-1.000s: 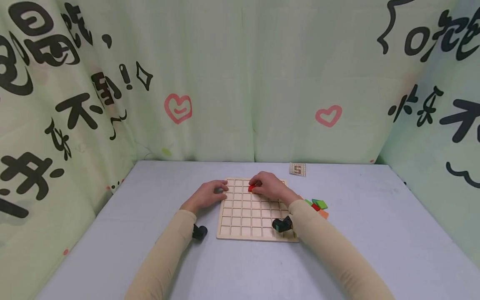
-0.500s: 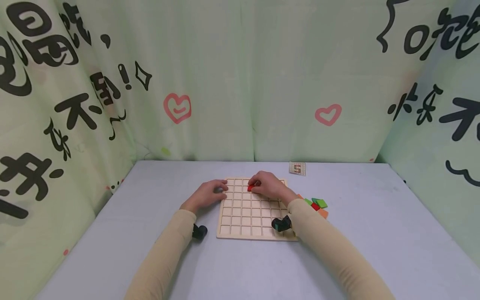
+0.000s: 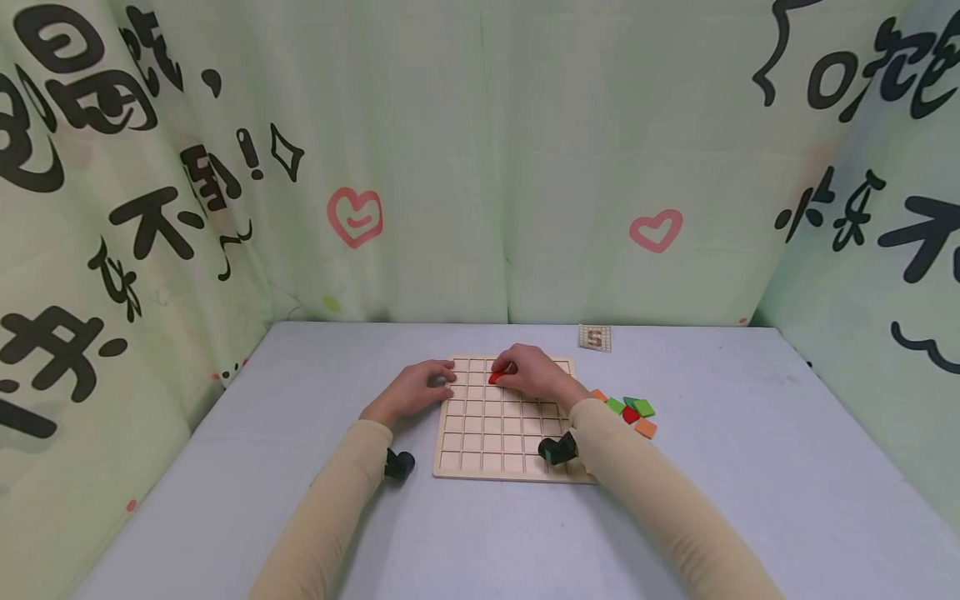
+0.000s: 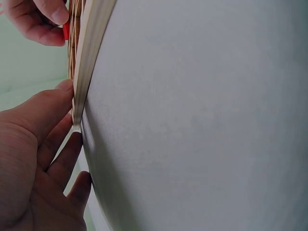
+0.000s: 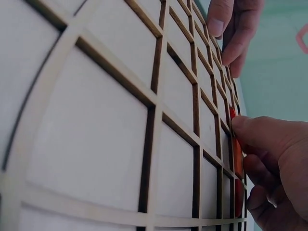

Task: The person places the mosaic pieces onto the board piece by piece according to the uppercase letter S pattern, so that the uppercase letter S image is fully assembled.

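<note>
A wooden grid board [image 3: 482,433] lies flat on the white table. My left hand [image 3: 411,390] rests at its left edge; in the left wrist view the thumb touches the wooden rim [image 4: 89,57] and the fingers spread along the side. Over the back rows, my right hand [image 3: 534,373] pinches a small red tile [image 3: 493,378] between thumb and fingertips. The right wrist view shows this red tile [image 5: 232,112] at the thumb tip. An orange tile [image 5: 238,159] and another red tile [image 5: 239,197] sit in cells beside it, partly hidden by the fingers.
To the right of the board lies a loose group of tiles, among them a green tile [image 3: 643,407], a red tile [image 3: 631,414] and an orange tile [image 3: 646,428]. A small patterned card [image 3: 595,337] lies behind the board. Printed curtains [image 3: 450,167] surround the table.
My right hand has shifted slightly left over the board with the red tile, uncovering more of the loose tiles. The left hand has stayed at the board's left edge.
</note>
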A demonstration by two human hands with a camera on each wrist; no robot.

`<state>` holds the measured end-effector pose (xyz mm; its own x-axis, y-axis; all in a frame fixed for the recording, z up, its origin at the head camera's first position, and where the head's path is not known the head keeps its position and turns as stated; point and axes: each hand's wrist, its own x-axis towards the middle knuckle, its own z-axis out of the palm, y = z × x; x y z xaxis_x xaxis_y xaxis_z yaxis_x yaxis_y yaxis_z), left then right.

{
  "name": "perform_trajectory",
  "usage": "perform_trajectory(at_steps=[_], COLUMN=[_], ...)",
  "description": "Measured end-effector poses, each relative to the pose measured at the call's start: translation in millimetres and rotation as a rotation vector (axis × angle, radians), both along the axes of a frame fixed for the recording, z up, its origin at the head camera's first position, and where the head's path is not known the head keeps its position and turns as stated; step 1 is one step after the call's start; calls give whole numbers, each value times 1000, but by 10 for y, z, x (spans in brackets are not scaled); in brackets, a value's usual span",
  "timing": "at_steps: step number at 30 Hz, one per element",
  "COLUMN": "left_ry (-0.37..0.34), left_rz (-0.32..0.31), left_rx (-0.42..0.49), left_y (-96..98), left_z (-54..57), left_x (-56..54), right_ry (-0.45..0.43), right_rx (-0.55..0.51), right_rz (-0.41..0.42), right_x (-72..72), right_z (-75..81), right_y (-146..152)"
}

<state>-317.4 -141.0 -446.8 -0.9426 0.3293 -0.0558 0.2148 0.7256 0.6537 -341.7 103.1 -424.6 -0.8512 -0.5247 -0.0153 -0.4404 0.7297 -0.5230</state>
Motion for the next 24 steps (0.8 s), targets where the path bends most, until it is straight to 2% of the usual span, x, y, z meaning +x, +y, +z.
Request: perform_trajectory(at_steps=[9, 24], left_ry=[11, -15], left_rz=[-8, 19], left_rx=[5, 6], left_y=[-5, 13], left_z=[14, 20], left_x=[7, 13], right_ry=[-12, -46], right_rx=[-4, -5], right_rz=[1, -27], right_x=[-1, -9], right_z=[-16, -23], right_y=[-17, -24])
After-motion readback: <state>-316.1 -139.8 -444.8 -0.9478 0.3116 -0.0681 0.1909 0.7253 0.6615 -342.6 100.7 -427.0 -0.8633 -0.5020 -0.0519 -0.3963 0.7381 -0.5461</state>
